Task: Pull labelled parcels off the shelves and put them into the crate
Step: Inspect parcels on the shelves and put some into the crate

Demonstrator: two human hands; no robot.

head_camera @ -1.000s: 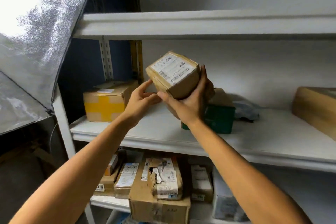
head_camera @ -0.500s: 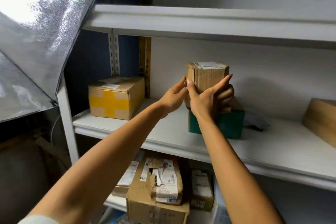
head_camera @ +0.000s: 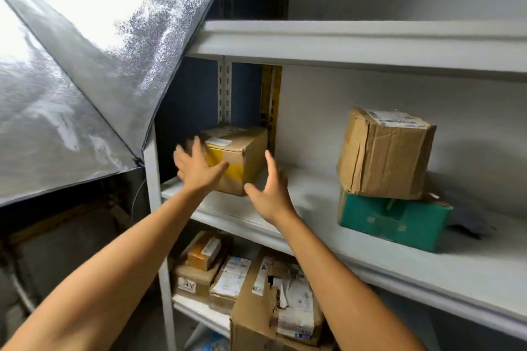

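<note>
Yellow-taped parcel (head_camera: 238, 158) sits at middle shelf (head_camera: 313, 199) left end, long axis running front-to-back, near corner toward camera. Left hand (head_camera: 198, 165) and right hand (head_camera: 269, 189) spread, empty, flanking it.

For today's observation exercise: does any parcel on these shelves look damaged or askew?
Yes. The brown box sits tilted and creased on the green box. On the lower shelf, the big carton has a torn label.
</note>
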